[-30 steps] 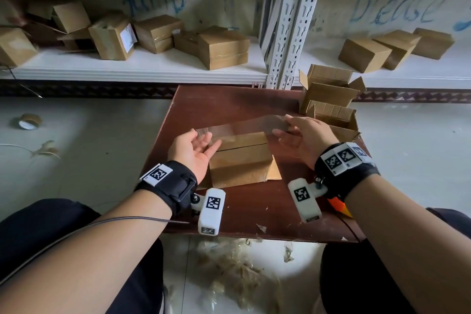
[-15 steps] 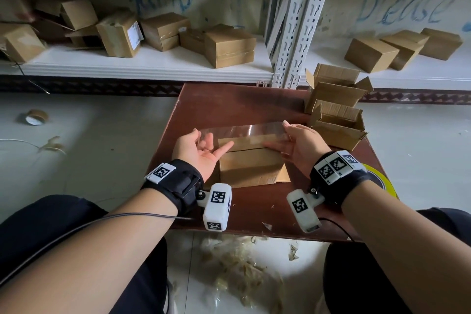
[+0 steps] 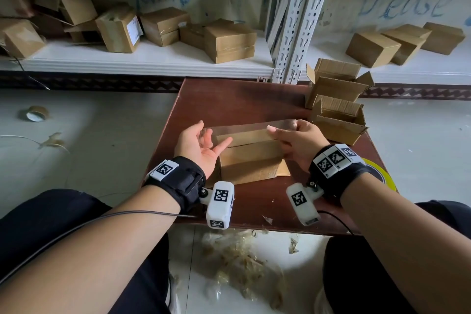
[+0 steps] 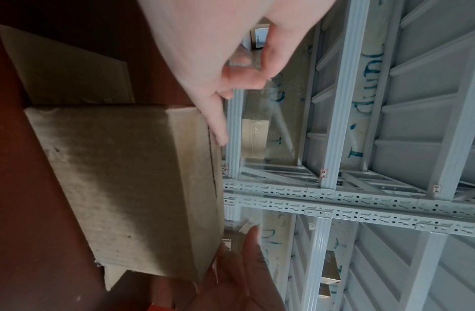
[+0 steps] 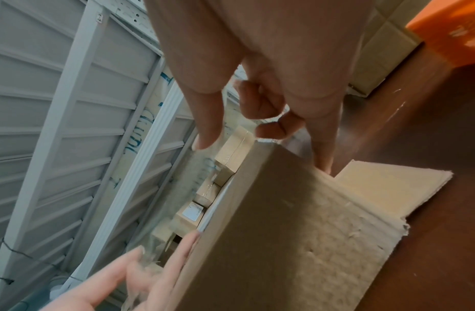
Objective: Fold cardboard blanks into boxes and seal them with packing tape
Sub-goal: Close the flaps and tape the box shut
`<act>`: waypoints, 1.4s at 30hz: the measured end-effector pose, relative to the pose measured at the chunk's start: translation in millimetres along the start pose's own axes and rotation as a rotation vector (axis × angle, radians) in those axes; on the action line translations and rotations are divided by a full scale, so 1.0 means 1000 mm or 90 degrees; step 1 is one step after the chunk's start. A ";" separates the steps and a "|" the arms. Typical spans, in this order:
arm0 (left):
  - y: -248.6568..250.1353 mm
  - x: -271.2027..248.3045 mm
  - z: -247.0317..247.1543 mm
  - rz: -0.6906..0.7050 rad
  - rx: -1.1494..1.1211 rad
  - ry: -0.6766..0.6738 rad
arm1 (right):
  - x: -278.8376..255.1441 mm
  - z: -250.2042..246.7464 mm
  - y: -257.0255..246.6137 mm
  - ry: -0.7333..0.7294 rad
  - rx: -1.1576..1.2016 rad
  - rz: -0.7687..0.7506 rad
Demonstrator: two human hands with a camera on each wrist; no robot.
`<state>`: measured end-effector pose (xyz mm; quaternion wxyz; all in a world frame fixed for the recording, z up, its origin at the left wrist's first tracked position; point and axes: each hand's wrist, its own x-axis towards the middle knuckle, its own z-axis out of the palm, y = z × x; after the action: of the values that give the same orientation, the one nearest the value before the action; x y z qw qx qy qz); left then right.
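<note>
Above the box, both hands' fingers pinch a tape strip (stretched taut).

Brown table and what rests on it

The brown table carries a folded cardboard box near its middle and two open-flapped boxes at its far right corner; a small pale scrap, possibly tape, lies near the front edge.
</note>
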<state>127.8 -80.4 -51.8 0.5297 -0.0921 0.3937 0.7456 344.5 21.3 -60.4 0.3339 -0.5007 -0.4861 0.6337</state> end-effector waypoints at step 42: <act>-0.001 -0.020 -0.009 0.033 0.176 0.039 | -0.009 -0.002 -0.002 0.012 -0.002 0.098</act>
<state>134.7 -100.4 -47.6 0.5053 -0.0311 0.5108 0.6948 348.5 14.6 -56.0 0.2879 -0.5432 -0.4436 0.6521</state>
